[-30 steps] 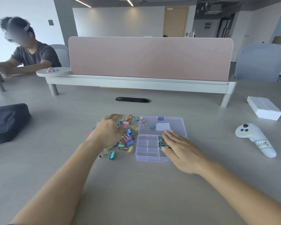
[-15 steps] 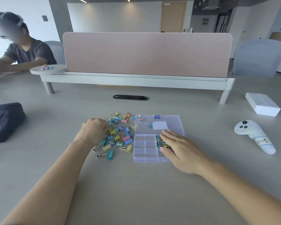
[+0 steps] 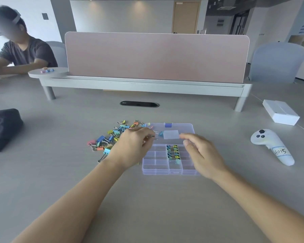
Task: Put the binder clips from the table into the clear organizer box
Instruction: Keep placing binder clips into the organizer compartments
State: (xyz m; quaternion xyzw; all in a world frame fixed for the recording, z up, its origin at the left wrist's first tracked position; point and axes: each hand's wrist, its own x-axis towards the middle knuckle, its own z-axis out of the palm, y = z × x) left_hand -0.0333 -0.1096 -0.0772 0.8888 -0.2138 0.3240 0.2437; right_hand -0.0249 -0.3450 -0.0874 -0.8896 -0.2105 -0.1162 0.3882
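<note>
Step in hand: carrying one clip to the box. The left hand (image 3: 132, 146) hangs over the left rear corner of the clear plastic organizer box (image 3: 148, 166), apparently partway from pile to compartment.
Left grip: the fingers are curled and the tips pinch a small binder clip (image 3: 153, 136). Only a bit of its wire handle shows.
Right grip: the right hand (image 3: 201, 154) hovers over the box's right side with fingers loosely bent, holding nothing.
Clips still out: a pile of pastel-coloured metal binder clips (image 3: 111, 138) lies on the grey table (image 3: 147, 199) just left of the box.
Clips already in: a packed batch of clips (image 3: 172, 151) fills the rear cells of the box's middle column. The cells to the left look empty.
Lid: the clear hinged lid (image 3: 182, 128) lies open behind the box, with one blue clip (image 3: 161, 133) on it.
Next move: likely lowering the clip over a free cell and letting go inside its walls, so that it does not straddle a divider.
In the way: the right hand covers the right-hand cells.
Around: a white handheld controller with a handwritten label (image 3: 272, 148) sits well right of the box, and a flat white carton (image 3: 281, 112) lies farther right and behind. A black soft bag (image 3: 3, 128) is far left, a pink divider screen (image 3: 156, 57) stands well behind, and a seated person (image 3: 23, 51) is behind-left.
</note>
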